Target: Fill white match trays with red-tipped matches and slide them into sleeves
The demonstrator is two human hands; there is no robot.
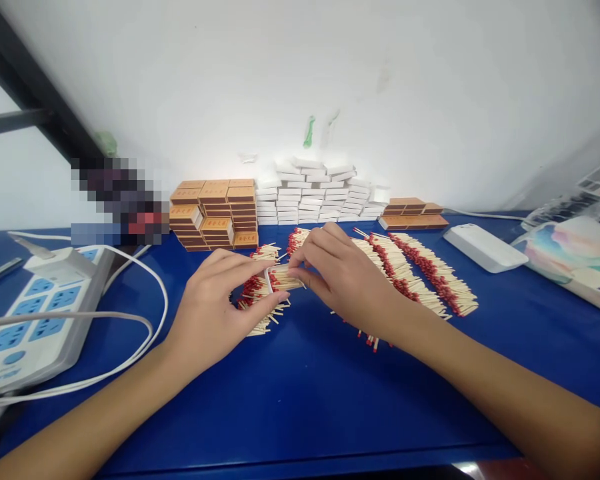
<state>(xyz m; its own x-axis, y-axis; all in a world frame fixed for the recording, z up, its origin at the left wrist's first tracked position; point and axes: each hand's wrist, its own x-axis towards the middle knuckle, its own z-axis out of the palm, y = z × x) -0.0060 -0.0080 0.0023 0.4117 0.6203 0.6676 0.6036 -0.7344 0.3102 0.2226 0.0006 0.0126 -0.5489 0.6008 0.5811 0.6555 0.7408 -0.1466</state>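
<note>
Left hand [207,293] pinches a white matchbox tray [269,281], right hand [343,267] grips matchsticks [283,276], above the blue surface [300,400]; power strip [45,348] at left, white wall [370,80] behind.

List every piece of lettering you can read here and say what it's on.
"安全火柴", probably: red characters on the tops of the orange matchboxes stacked at left; slightly blurred, so not certain.
Power strip: a mark at its near end, too blurred to read.
Pastel-patterned box at right: a small dark mark, too small to read.
Stacked white boxes at the back: no lettering visible.
No brand or number can be read.
</note>
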